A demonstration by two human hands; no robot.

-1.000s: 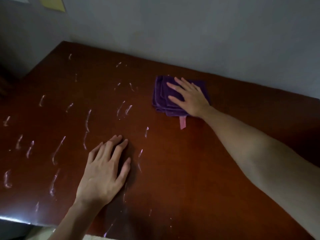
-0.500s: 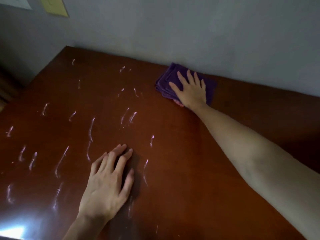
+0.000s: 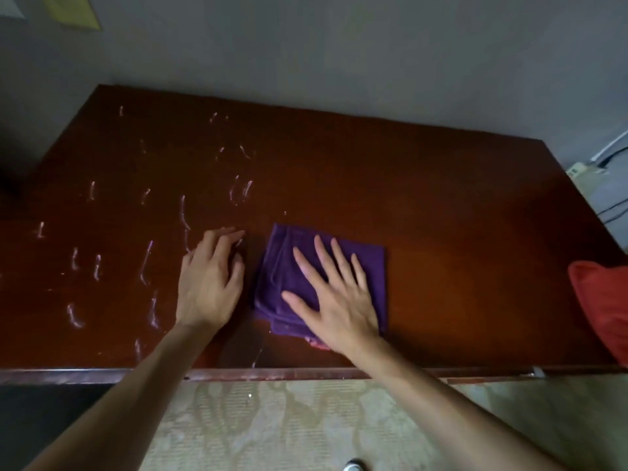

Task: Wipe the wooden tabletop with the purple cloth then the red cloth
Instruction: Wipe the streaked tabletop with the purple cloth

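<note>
Wooden tabletop (image 3: 441, 215), dark red-brown, fills most of view; back edge against grey wall (image 3: 339, 56). Whitish smears (image 3: 146, 263) scattered over left half; right half bare. Patterned floor (image 3: 289, 423) below front edge. Red cloth (image 3: 601, 307) at right front edge, partly out of frame, well apart from hands. Purple cloth (image 3: 285, 277), folded, near front centre. Right hand (image 3: 336, 300) flat on purple cloth, fingers spread, pressing, not gripping. Left hand (image 3: 210, 283) just beside cloth, palm down on bare wood, holds nothing. Yellow note (image 3: 73, 10) on wall, upper left.
</note>
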